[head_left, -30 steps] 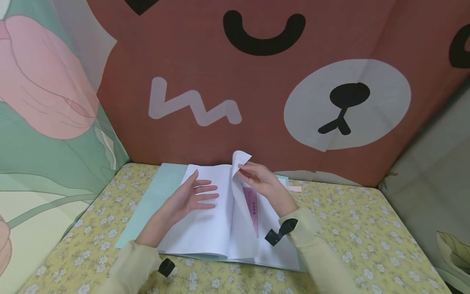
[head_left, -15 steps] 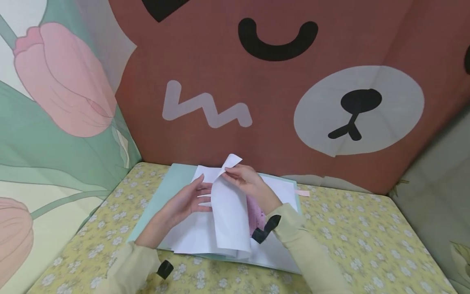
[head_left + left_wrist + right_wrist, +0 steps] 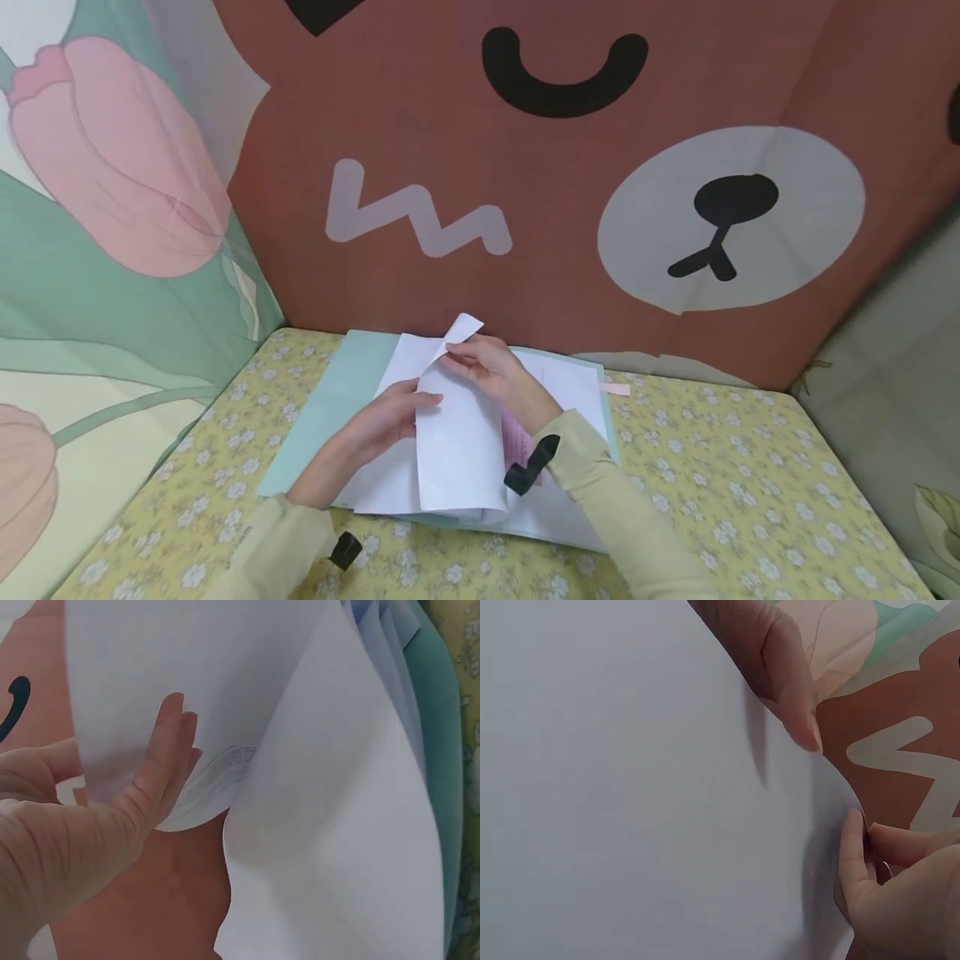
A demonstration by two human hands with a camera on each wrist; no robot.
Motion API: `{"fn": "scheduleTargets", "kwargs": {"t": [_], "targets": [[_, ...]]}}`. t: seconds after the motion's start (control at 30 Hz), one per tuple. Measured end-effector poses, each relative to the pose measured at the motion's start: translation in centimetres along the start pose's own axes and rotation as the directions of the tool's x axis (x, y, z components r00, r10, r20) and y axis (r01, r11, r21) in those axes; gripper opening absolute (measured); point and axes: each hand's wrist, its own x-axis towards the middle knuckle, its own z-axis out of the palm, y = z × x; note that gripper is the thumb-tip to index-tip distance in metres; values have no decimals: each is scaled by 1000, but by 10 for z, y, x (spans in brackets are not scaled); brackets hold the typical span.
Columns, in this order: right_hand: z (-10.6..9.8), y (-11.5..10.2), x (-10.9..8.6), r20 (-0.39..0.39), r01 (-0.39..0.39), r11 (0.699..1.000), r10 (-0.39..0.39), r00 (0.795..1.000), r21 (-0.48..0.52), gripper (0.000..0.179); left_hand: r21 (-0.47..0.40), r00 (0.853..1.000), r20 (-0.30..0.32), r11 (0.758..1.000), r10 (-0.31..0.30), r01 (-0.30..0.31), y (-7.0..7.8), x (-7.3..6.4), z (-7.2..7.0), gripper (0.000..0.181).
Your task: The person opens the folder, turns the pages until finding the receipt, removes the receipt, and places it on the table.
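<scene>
An open notebook with a mint-green cover (image 3: 318, 421) and white pages lies on the table. One page (image 3: 459, 450) stands raised and curved near its middle. My right hand (image 3: 491, 367) pinches this page near its top edge, where the corner curls over. At the page's left edge is my left hand (image 3: 382, 423), its thumb in front and its fingers behind. In the left wrist view those fingers (image 3: 169, 742) lie straight along the page, which bears faint grey lines. A pink printed piece (image 3: 517, 442) shows partly from under my right wrist.
A yellow flowered cloth (image 3: 720, 483) covers the table. Close behind the notebook hangs a brown bear-print curtain (image 3: 420, 292), with a tulip-print one (image 3: 135, 333) at the left. A pale pink tab (image 3: 617, 389) sticks out at the notebook's right edge.
My right hand has carried the raised page leftward over the notebook. My left hand, spread and free a second ago, now holds the page's left edge between thumb and fingers.
</scene>
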Motion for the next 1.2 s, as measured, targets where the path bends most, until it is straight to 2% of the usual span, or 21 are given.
{"fn": "scheduleTargets", "kwargs": {"t": [0.17,0.37,0.5,0.63,0.7,0.83,0.97,1.07,1.2], "targets": [[-1,2,-2,-15,21,1000,-21,1000,15,27,50,999,-43,998,-31,33,-4,4,11,40],[-10,0,-9,29,65,997,-64,997,-28,25,95,987,-146,992,-69,83,-8,5,17,43],[-30,-7,-21,57,96,993,-92,994,-74,29,130,970,-228,984,-89,121,-15,6,13,48],[-56,-15,-32,55,117,988,-112,992,-97,33,198,955,-283,968,-92,152,-24,6,1,57],[-69,-19,-37,43,128,987,-124,991,-99,31,257,951,-298,952,-82,163,-28,7,-6,59],[-95,-25,-43,5,158,981,-158,987,-110,24,385,953,-298,907,-56,174,-34,7,-18,61],[-114,-30,-45,-51,171,980,-177,983,-106,21,450,951,-305,873,-44,185,-37,7,-27,63],[-125,-32,-46,-106,161,981,-172,979,-108,25,497,942,-332,839,-52,222,-38,8,-31,65],[-136,-33,-47,-166,144,982,-164,972,-124,43,592,931,-364,763,-33,258,-38,8,-38,65]]}}
